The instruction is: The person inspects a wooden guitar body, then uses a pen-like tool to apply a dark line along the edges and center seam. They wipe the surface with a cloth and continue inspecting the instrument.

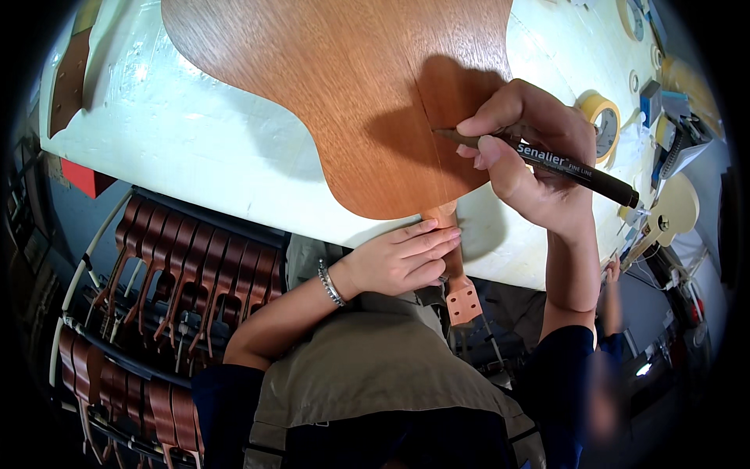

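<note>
A brown wooden guitar (pixel 344 86) lies on the white bench, its broad face up and its neck (pixel 455 254) pointing toward me. At the near end the headstock (pixel 463 303) shows several small holes and reaches past the bench edge. My left hand (pixel 402 258) is closed over the neck just below the body; its thumb is hidden. A dark marker pen (pixel 578 170) is pinched in my right hand (pixel 539 148), held at a slant. Its brown tip is at a thin dark line running along the body's middle, and the hand's shadow falls there.
The white bench (pixel 234 148) carries tape rolls (pixel 600 129) and small tools along its right side. At the left, a curved brown wooden piece (pixel 70 82) lies near its edge. Below stands a rack of brown wooden parts (pixel 195 258). Another person's arm (pixel 612 297) shows at right.
</note>
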`<move>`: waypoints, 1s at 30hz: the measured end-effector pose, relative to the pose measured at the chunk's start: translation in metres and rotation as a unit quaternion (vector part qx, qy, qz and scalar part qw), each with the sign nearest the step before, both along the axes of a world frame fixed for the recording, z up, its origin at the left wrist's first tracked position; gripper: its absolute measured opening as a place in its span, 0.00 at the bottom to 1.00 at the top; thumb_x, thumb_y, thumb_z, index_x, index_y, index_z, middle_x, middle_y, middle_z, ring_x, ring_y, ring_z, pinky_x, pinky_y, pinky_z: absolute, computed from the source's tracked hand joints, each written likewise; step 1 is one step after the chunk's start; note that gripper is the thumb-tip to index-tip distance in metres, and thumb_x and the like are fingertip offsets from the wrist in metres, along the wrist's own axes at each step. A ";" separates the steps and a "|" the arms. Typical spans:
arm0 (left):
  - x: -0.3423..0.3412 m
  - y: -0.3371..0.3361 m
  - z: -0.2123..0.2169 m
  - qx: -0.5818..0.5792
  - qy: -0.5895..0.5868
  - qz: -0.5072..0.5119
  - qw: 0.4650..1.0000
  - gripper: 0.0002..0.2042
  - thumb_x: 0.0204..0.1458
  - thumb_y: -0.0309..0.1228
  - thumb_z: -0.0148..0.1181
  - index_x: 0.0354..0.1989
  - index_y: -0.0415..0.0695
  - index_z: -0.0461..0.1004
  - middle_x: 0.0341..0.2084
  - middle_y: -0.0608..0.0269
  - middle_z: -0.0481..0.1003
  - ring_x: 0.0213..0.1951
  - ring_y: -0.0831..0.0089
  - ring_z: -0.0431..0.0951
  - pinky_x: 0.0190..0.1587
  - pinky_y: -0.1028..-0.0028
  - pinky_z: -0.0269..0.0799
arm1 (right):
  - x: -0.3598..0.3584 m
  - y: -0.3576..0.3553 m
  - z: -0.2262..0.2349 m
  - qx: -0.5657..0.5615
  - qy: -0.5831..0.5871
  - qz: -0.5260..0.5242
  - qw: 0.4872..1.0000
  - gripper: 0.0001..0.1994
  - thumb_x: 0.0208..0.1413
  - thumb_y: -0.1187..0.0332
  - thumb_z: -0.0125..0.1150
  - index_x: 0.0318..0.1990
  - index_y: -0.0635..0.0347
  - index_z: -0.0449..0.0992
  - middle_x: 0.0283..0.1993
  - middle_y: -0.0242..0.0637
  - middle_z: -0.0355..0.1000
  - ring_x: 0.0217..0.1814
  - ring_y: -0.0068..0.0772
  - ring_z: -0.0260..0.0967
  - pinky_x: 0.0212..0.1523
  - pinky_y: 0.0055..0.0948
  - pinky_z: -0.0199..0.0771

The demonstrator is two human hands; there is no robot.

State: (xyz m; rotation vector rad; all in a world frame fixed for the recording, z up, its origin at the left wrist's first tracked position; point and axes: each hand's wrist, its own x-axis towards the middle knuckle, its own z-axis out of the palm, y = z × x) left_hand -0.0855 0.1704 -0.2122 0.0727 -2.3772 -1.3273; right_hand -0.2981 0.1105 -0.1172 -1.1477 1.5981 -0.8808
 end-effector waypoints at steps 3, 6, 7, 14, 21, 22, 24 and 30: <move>0.000 0.000 0.000 -0.002 0.000 -0.001 1.000 0.11 0.50 0.36 0.55 0.21 0.44 0.66 0.50 0.54 0.71 0.57 0.65 0.68 0.64 0.62 0.55 | 0.001 -0.001 0.001 0.001 -0.012 -0.005 1.000 0.06 0.47 0.73 0.55 0.30 0.68 0.74 0.23 0.31 0.70 0.24 0.15 0.68 0.28 0.17 0.68; 0.000 0.001 -0.001 -0.004 -0.003 -0.001 1.000 0.11 0.50 0.36 0.55 0.21 0.44 0.66 0.50 0.54 0.71 0.58 0.65 0.68 0.64 0.62 0.55 | 0.000 -0.005 0.008 0.028 -0.009 0.017 0.999 0.08 0.47 0.76 0.51 0.34 0.72 0.72 0.27 0.34 0.70 0.29 0.18 0.71 0.38 0.22 0.77; 0.000 0.001 -0.001 -0.005 -0.004 -0.002 1.000 0.11 0.50 0.36 0.55 0.22 0.44 0.66 0.50 0.54 0.71 0.58 0.65 0.68 0.64 0.62 0.55 | 0.000 -0.006 0.009 0.036 0.000 0.022 0.999 0.08 0.48 0.76 0.51 0.34 0.72 0.72 0.28 0.35 0.70 0.29 0.18 0.71 0.38 0.22 0.77; 0.001 0.001 -0.001 -0.003 -0.003 0.001 1.000 0.10 0.50 0.35 0.55 0.22 0.44 0.66 0.51 0.54 0.71 0.58 0.66 0.68 0.65 0.62 0.54 | -0.001 -0.003 0.008 0.058 -0.011 0.024 0.998 0.08 0.48 0.76 0.52 0.35 0.72 0.72 0.29 0.36 0.70 0.29 0.18 0.70 0.39 0.22 0.76; 0.000 0.001 -0.001 -0.005 0.001 0.005 1.000 0.11 0.50 0.35 0.55 0.21 0.44 0.66 0.50 0.55 0.72 0.57 0.66 0.68 0.64 0.62 0.55 | 0.000 -0.004 0.004 0.020 0.010 0.021 1.000 0.08 0.47 0.77 0.51 0.34 0.72 0.72 0.29 0.36 0.71 0.29 0.18 0.70 0.38 0.22 0.77; 0.000 0.001 -0.001 -0.005 0.002 0.006 1.000 0.11 0.50 0.35 0.55 0.21 0.44 0.66 0.50 0.55 0.72 0.57 0.66 0.69 0.64 0.62 0.56 | 0.000 -0.003 0.005 0.024 0.009 0.020 0.999 0.08 0.47 0.77 0.51 0.34 0.72 0.72 0.29 0.36 0.71 0.29 0.18 0.71 0.38 0.21 0.77; 0.000 0.002 -0.001 -0.009 0.003 0.008 1.000 0.11 0.51 0.35 0.54 0.21 0.44 0.66 0.49 0.55 0.72 0.57 0.66 0.69 0.64 0.62 0.56 | 0.000 -0.002 0.006 0.032 0.004 0.024 0.999 0.08 0.47 0.77 0.51 0.33 0.72 0.72 0.29 0.36 0.71 0.29 0.18 0.71 0.38 0.21 0.77; 0.000 0.002 0.000 -0.012 0.003 0.013 1.000 0.11 0.51 0.35 0.54 0.21 0.44 0.66 0.49 0.55 0.73 0.56 0.65 0.69 0.63 0.62 0.57 | 0.000 0.002 0.009 0.038 0.006 0.030 0.999 0.08 0.47 0.77 0.51 0.33 0.72 0.72 0.29 0.36 0.70 0.28 0.17 0.70 0.37 0.21 0.78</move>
